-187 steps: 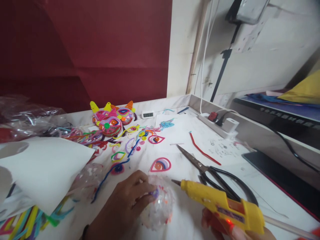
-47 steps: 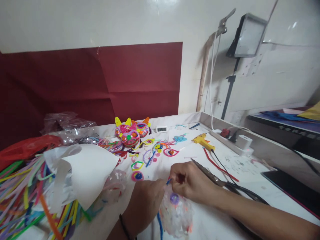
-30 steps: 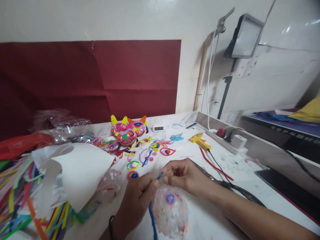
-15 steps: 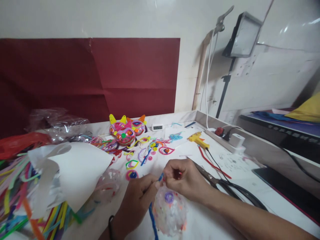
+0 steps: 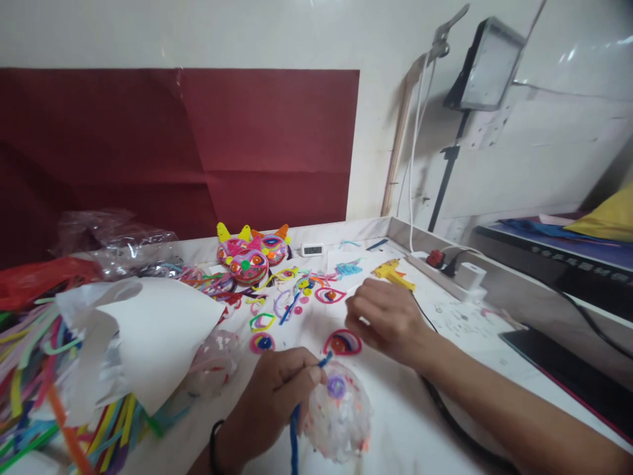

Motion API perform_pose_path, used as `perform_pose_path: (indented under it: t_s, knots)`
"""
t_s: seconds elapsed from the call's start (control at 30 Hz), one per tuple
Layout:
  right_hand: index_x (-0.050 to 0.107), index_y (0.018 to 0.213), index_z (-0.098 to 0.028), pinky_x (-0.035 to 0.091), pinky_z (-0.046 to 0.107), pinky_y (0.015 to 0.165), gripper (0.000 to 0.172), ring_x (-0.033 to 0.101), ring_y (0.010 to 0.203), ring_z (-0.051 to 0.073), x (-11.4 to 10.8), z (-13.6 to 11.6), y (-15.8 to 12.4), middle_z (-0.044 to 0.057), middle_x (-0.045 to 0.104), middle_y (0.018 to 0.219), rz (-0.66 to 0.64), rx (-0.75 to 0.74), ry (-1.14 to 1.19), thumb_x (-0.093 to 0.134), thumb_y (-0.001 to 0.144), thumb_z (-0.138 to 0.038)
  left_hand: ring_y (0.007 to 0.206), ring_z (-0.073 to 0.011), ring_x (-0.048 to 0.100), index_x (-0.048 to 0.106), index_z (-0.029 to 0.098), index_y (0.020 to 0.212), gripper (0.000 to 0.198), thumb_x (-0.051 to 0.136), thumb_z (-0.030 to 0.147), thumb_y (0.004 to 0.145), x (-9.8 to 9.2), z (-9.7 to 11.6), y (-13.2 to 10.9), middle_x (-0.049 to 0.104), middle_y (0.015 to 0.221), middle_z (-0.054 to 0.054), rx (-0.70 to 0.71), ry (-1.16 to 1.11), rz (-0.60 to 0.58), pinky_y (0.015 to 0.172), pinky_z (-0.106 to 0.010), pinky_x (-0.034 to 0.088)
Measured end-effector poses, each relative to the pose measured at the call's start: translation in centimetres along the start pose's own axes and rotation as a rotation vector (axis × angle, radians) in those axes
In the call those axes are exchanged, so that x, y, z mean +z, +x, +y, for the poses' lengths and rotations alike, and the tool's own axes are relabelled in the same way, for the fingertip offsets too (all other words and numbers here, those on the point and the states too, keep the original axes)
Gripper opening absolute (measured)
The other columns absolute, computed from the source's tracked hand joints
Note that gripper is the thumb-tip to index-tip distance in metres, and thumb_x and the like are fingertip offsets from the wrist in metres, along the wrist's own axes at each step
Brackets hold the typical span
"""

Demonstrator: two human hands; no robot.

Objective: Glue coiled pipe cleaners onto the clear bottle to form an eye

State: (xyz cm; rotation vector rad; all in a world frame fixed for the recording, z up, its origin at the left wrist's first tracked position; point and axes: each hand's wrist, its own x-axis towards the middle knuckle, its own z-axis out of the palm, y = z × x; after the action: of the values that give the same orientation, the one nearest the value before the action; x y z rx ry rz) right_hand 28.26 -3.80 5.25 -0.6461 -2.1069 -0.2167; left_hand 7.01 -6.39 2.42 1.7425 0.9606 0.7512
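A left hand (image 5: 277,399) pinches a blue pipe cleaner (image 5: 295,439) beside a lumpy clear ball (image 5: 343,425) on a white table (image 5: 403,429).
The ball, with a purple coil (image 5: 336,386) near its top, sits at six o'clock in view; the left hand is at its ten o'clock, thumb and finger closed on the pipe cleaner. The right hand (image 5: 388,322) is apart, toward one o'clock, fingers curled narrow; I cannot tell whether they hold anything. From the ball, a pink-rimmed eye (image 5: 343,342) lies at twelve, a yellow glue gun (image 5: 390,271) farther off at one, colourful masks (image 5: 250,265) at eleven.
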Motion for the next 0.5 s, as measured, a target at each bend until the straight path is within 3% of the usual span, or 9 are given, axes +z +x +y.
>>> perform_pose_path:
  t_s: [0.13, 0.27, 0.37, 0.43, 0.5]
  knots:
    - [0.054, 0.076, -0.019, 0.035, 0.022, 0.052, 0.013, 0.046, 0.055, 0.009, -2.2, -0.1, 0.2, -0.004, 0.052, 0.063, -0.044, 0.177, 0.109, 0.052, 0.083, -0.008, 0.036, -0.007, 0.036, 0.053, 0.018, 0.066, 0.031, 0.047, 0.04, 0.086, 0.1, -0.2, 0.0, 0.046, 0.039, 0.007, -0.023, -0.072, 0.003, 0.043, -0.02, 0.03]
    - [0.041, 0.065, -0.022, 0.035, 0.017, 0.046, 0.023, 0.043, 0.049, 0.007, -3.8, -3.0, -0.4, -0.007, 0.046, 0.055, -0.247, 0.302, 0.257, 0.041, 0.085, -0.009, 0.034, -0.0061, 0.034, 0.058, 0.016, 0.073, 0.032, 0.049, 0.044, 0.087, 0.1, -0.6, 0.1, 0.046, 0.039, 0.007, -0.029, -0.1, 0.022, 0.041, -0.019, 0.026]
    - [0.033, 0.062, -0.023, 0.038, 0.019, 0.047, 0.029, 0.044, 0.049, 0.009, -5.0, -5.2, -1.9, -0.006, 0.044, 0.054, -0.47, 0.427, 0.38, 0.038, 0.089, -0.015, 0.034, -0.0059, 0.034, 0.058, 0.016, 0.073, 0.034, 0.05, 0.046, 0.087, 0.0, -0.7, 0.2, 0.046, 0.038, 0.007, -0.029, -0.106, 0.023, 0.041, -0.019, 0.026]
    - [0.035, 0.059, -0.024, 0.037, 0.022, 0.045, 0.034, 0.046, 0.048, 0.011, -5.6, -6.1, -3.3, -0.004, 0.045, 0.055, -0.605, 0.405, 0.443, 0.046, 0.092, -0.025, 0.034, -0.006, 0.034, 0.058, 0.017, 0.072, 0.034, 0.05, 0.046, 0.088, 0.0, -0.6, 0.2, 0.046, 0.038, 0.007, -0.028, -0.106, 0.017, 0.041, -0.018, 0.027]
    - [0.043, 0.056, -0.025, 0.038, 0.024, 0.043, 0.034, 0.05, 0.046, 0.012, -6.0, -6.6, -4.6, -0.004, 0.047, 0.053, -0.66, 0.358, 0.486, 0.056, 0.088, -0.031, 0.034, -0.006, 0.034, 0.057, 0.017, 0.071, 0.033, 0.049, 0.044, 0.089, 0.0, -0.6, 0.1, 0.046, 0.038, 0.008, -0.025, -0.101, 0.003, 0.041, -0.018, 0.027]
